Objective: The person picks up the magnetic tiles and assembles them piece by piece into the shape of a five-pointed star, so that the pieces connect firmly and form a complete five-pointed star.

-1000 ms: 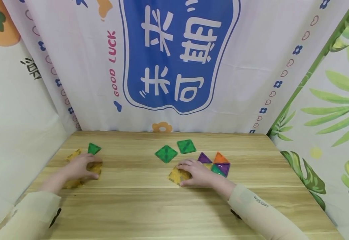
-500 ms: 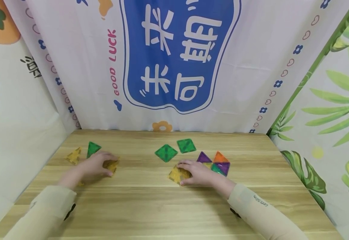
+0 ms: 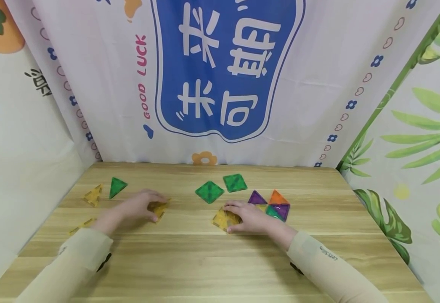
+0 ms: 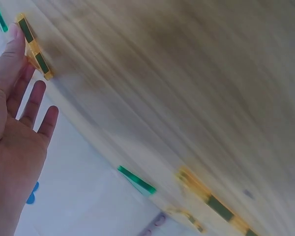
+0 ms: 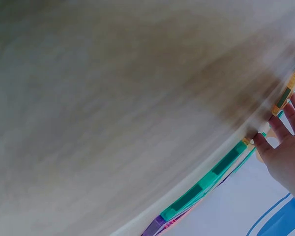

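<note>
In the head view my left hand point(image 3: 138, 207) pinches a yellow triangular magnetic tile point(image 3: 161, 211) between thumb and fingers, over the left-centre of the table. The left wrist view shows that yellow tile point(image 4: 35, 49) tilted, its dark magnets along the edge. Near the table's middle, my right hand point(image 3: 252, 218) grips yellow magnetic tiles point(image 3: 220, 219) that lie flat; the hand covers part of them. Just beyond the right hand a cluster of triangular tiles lies edge to edge: purple point(image 3: 257, 198), orange point(image 3: 278, 198) and green point(image 3: 275, 213), with some yellow partly hidden.
Two green square tiles point(image 3: 209, 192) lie behind the right hand. At the left are a green triangle point(image 3: 117, 187), a yellow triangle point(image 3: 93, 196) and another yellow tile point(image 3: 80, 227) partly behind the left forearm. A printed curtain point(image 3: 311, 126) hangs behind the wooden table point(image 3: 205, 269).
My left hand has carried its yellow tile rightward from the left-hand tiles, uncovering the yellow pieces and the green triangle there. The right hand has stayed in place.
</note>
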The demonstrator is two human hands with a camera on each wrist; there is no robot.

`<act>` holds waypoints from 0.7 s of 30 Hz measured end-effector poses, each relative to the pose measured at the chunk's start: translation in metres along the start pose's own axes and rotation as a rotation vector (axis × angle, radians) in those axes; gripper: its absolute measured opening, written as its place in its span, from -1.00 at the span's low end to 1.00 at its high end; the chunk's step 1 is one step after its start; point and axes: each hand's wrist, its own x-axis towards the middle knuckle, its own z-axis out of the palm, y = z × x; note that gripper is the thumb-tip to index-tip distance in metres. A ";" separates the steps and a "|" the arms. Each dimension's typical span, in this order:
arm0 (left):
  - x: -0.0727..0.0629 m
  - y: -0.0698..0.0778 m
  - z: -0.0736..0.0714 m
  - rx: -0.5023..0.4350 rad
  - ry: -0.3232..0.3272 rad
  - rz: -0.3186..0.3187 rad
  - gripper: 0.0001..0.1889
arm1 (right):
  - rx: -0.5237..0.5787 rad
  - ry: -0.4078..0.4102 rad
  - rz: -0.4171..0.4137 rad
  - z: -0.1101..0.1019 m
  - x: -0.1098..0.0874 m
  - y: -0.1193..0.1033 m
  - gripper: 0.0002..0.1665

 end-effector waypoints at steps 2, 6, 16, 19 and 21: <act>0.004 0.004 0.002 -0.001 -0.009 0.019 -0.35 | 0.003 -0.002 0.001 0.000 0.000 0.000 -0.12; 0.012 0.013 0.005 -0.017 -0.027 0.040 -0.36 | 0.009 -0.002 0.001 -0.001 0.000 0.000 -0.12; 0.029 0.030 0.012 -0.065 -0.099 0.077 -0.36 | 0.014 0.007 -0.015 -0.002 -0.001 -0.001 -0.13; 0.035 0.040 0.015 -0.036 -0.124 0.093 -0.36 | 0.011 0.007 -0.017 -0.002 -0.001 -0.002 -0.13; 0.039 0.047 0.018 -0.010 -0.134 0.115 -0.37 | 0.011 0.008 -0.018 -0.002 -0.001 -0.001 -0.13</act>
